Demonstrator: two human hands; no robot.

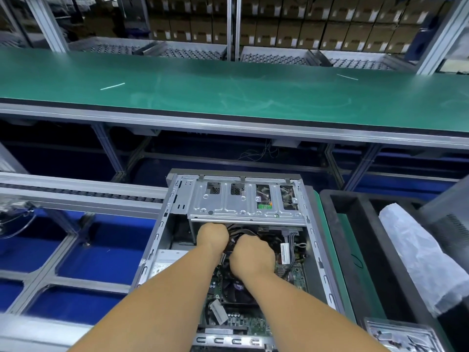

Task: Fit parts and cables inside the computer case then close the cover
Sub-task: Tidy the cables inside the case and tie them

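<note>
An open grey computer case (162, 240) lies in front of me with its cover off. A silver drive cage (228, 201) spans its far end, and the green motherboard (253, 323) with a black fan (236, 290) fills the near part. Both hands reach in just below the cage. My left hand (212, 236) and my right hand (251, 255) are curled around a bundle of black cables (241, 232) between them. The fingertips are hidden inside the case.
A long green conveyor table (228, 92) runs across behind the case. A black foam tray (355, 224) at the right holds a white bagged part (418, 250). A roller track (76, 194) lies at the left, above a blue floor. A plastic bag of small parts (403, 336) sits bottom right.
</note>
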